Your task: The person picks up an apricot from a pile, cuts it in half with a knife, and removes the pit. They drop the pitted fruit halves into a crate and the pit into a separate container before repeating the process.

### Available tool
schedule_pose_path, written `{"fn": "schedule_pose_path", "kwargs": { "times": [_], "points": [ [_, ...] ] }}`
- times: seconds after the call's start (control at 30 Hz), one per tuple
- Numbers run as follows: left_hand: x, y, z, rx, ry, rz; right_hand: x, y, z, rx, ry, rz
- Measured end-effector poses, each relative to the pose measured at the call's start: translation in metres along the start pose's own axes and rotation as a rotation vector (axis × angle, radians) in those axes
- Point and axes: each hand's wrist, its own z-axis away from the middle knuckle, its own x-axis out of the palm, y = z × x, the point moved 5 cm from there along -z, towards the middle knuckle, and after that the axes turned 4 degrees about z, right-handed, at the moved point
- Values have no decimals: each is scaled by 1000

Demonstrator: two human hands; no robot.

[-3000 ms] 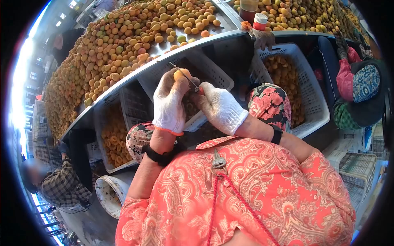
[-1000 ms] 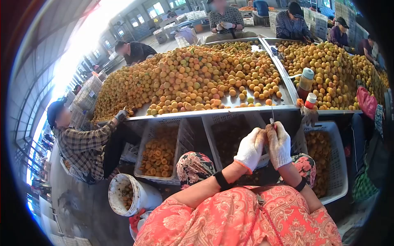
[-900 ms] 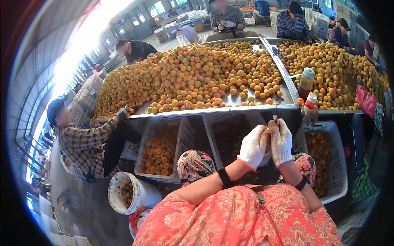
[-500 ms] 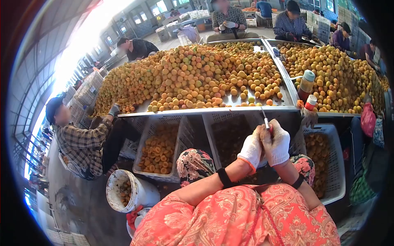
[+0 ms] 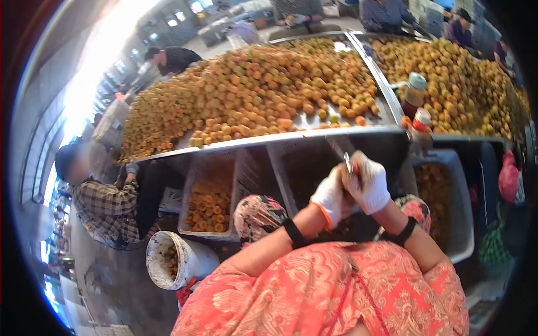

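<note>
At a desk (image 5: 269, 137) heaped with fruit (image 5: 252, 84), the right hand (image 5: 370, 185) grips a metal tool (image 5: 348, 162). The left hand's (image 5: 329, 197) hold is unclear.

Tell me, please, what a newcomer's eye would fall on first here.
Probably the great heap of orange fruit across the metal table ahead. Then, perhaps, the white-gloved left hand and right hand, close together before the near rim, the right holding a slim tool. A red, white-capped bottle stands out at right.
</note>
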Motion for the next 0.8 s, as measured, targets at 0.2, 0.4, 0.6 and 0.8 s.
{"fn": "schedule_pose_path", "kwargs": {
  "times": [0.2,0.4,0.6,0.8],
  "points": [
    [-36,27,-33,80,-27,40,-5,13,13,331,215,-515],
    [-42,25,-18,107,-31,169,5,12,15,374,60,-379],
    [-42,26,-17,82,-113,135,4,8,16,393,-74,-207],
    [-28,33,-4,296,-186,-12,-1,3,12,203,-139,-31]
  ]
}}
